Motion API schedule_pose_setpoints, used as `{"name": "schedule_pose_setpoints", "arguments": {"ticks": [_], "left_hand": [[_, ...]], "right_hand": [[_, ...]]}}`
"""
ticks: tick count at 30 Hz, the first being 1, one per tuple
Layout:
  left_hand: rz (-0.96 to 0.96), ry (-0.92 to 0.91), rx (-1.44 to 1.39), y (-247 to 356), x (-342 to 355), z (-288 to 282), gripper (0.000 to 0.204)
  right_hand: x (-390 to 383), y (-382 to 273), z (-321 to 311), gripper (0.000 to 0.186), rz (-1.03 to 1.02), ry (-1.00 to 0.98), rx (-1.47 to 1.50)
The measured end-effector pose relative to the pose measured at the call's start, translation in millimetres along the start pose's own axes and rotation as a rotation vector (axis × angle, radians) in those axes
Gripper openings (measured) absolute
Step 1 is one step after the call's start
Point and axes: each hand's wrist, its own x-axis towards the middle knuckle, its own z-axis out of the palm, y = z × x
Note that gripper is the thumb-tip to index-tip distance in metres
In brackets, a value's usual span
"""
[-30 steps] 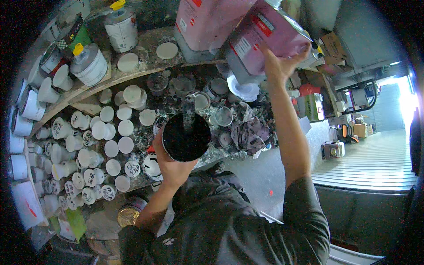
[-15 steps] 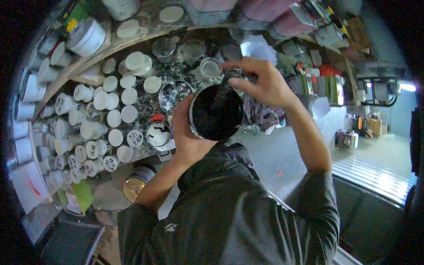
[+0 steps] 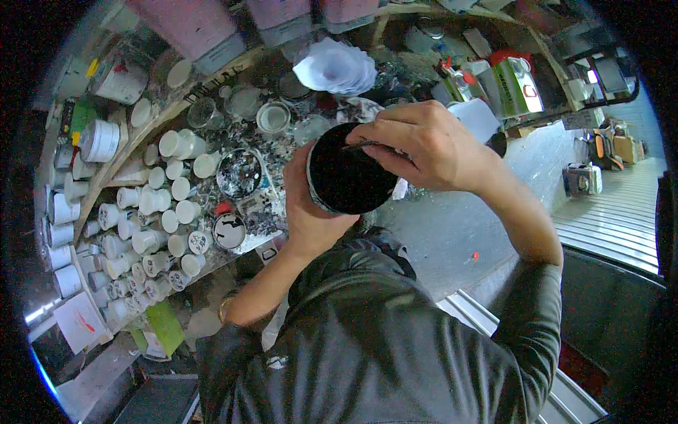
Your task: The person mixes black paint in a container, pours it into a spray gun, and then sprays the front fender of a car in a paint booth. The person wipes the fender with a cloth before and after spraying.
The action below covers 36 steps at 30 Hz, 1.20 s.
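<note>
My left hand [image 3: 311,219] is wrapped round the side of a round can [image 3: 311,189] and holds it up in front of me. Black, seemingly liquid content [image 3: 353,177] fills the can's opening. Above the can's right rim, my right hand [image 3: 431,145] is closed in a pinch on a thin dark stick-like piece [image 3: 365,145]. Its far end is lost against the black, so I cannot tell whether it dips in. Left of the can, an open tin with a paint-smeared inside [image 3: 239,173] stands on the stained bench, near a round white lid with dark marks [image 3: 229,231].
Many white lidded cups [image 3: 152,201] crowd the bench at left. Behind the can are a clear cup [image 3: 273,116] and crumpled white filter-like sheets [image 3: 335,67]. Large pinkish containers [image 3: 191,28] line the shelf. Rectangular green-and-white tins [image 3: 519,88] stand at right.
The view has shifted to the right. My right hand has come from the can's far rim to over its right side, its fingers now bunched closer together. My left hand still holds the can.
</note>
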Motion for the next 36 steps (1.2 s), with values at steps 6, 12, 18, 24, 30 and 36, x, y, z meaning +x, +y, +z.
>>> {"name": "schedule_pose_setpoints", "arguments": {"ticks": [6, 12, 18, 24, 30, 36], "left_hand": [[0.075, -0.032, 0.071, 32, 9, 59, 0.101], [0.039, -0.027, 0.187, 56, 21, 96, 0.103], [-0.032, -0.069, 0.27, 72, 31, 106, 0.107], [-0.043, -0.071, 0.178, 88, 43, 114, 0.108], [0.012, -0.109, 0.366, 103, 54, 126, 0.106], [0.071, -0.16, 0.386, 107, 61, 134, 0.103]], "right_hand": [[-63, 13, -49, 0.022, 0.069, -0.079, 0.124], [-95, 38, -71, 0.019, 0.031, 0.072, 0.037], [-108, 45, -86, 0.018, 0.01, 0.102, 0.104], [-125, 63, -91, 0.019, 0.104, 0.069, 0.076], [-130, 76, -93, 0.02, 0.005, 0.308, 0.065], [-156, 80, -98, 0.023, 0.189, 0.208, 0.272]]}}
